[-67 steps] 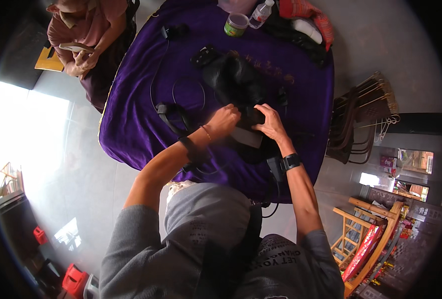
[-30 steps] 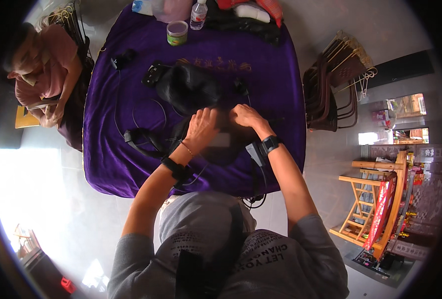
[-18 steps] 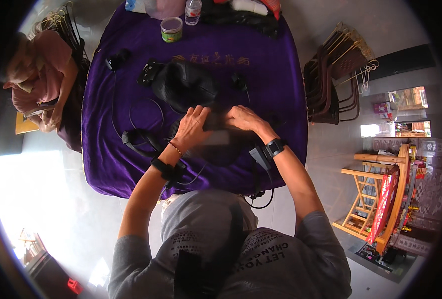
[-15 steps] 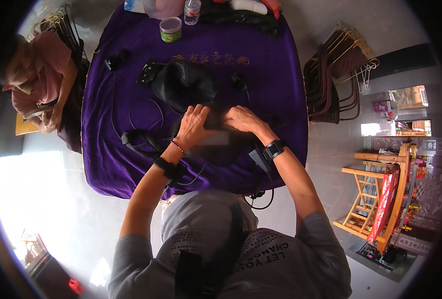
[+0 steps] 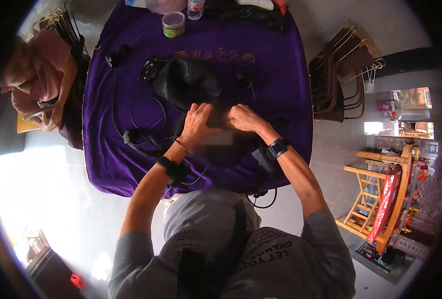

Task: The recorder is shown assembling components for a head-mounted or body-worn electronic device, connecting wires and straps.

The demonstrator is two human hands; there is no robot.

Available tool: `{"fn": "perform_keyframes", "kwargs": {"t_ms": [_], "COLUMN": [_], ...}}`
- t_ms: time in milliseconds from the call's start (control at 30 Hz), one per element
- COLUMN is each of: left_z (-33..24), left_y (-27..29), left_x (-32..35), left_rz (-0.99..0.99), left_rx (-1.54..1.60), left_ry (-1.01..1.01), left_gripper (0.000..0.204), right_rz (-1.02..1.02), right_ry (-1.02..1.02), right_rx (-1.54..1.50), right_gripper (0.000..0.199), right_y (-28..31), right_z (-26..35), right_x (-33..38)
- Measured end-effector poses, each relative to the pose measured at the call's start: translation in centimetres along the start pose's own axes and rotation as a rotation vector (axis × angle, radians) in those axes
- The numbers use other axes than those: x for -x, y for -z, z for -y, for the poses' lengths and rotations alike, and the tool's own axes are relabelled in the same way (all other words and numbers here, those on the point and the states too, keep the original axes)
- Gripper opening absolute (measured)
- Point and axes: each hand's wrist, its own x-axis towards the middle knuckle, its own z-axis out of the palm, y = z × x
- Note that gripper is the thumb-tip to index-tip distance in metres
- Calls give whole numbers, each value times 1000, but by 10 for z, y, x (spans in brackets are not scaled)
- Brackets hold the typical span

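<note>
Both my hands are over the near half of a table with a purple cloth, close to a dark, blurred thing (image 5: pixel 222 119) whose kind I cannot make out. My left hand (image 5: pixel 197 124) is bent around its left side, thumb pointing right and apart from the fingers. On the other side my right hand (image 5: pixel 247 118) is closed, its fingertips curled and hidden against the dark thing. Just beyond the hands lies a black fabric item (image 5: pixel 187 82), rounded like a cap, with a small black device (image 5: pixel 151 70) at its left end.
Thin black cables and a black strap (image 5: pixel 138 139) lie left of my hands on the purple cloth (image 5: pixel 99 99). A lidded tub (image 5: pixel 173 25) and a bottle (image 5: pixel 195 9) stand at the far edge. A seated person (image 5: pixel 46 79) is at left; stacked chairs (image 5: pixel 340 74) are at right.
The whole view has shifted slightly. My right hand's fingers look a little more curled; both hands stay at nearly the same spot by the dark thing.
</note>
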Motion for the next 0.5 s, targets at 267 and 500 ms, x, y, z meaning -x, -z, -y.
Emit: {"fn": "perform_keyframes", "kwargs": {"t_ms": [267,500], "left_z": [-8,-9], "left_y": [1,3], "left_x": [-5,-3], "left_rz": [19,14], "left_rx": [-53,-44], "left_ry": [56,85], "left_gripper": [61,59], "right_rz": [-161,-471], "right_ry": [-82,248], "right_rx": [-28,178], "right_gripper": [18,11], "right_y": [-5,-14], "right_z": [2,1], "right_x": [10,35]}}
